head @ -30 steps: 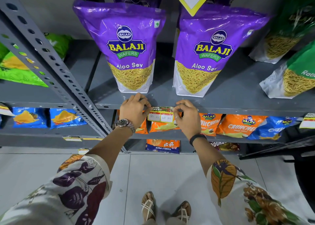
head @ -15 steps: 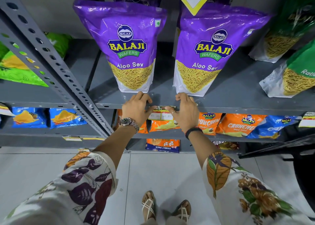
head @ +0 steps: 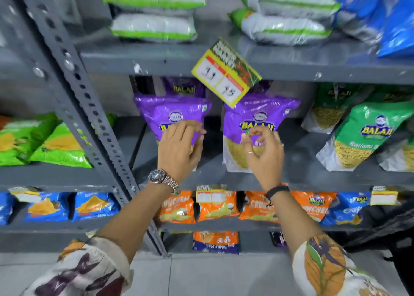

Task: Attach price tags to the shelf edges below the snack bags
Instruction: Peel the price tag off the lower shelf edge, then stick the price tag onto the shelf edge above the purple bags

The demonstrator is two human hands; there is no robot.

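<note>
A yellow price tag (head: 211, 194) hangs on the grey shelf edge (head: 318, 184) below two purple Balaji snack bags (head: 259, 114), and neither hand touches it. My left hand (head: 179, 149) is raised in front of the left purple bag (head: 156, 109), fingers apart and empty. In front of the right purple bag my right hand (head: 264, 150) floats with curled fingers holding nothing. Another yellow tag (head: 225, 72), marked 11 and 15, sits tilted on the shelf edge above.
A perforated grey upright (head: 74, 89) runs diagonally at the left. Green bags (head: 367, 134) stand at the right, white bags (head: 154, 24) on the top shelf. Orange and blue bags fill the lower shelf. Further tags (head: 384, 197) hang at the right and the left (head: 24, 193).
Both hands let go of the price tag on the shelf edge and rose in front of the purple bags. The view tilted upward, showing the top shelf.
</note>
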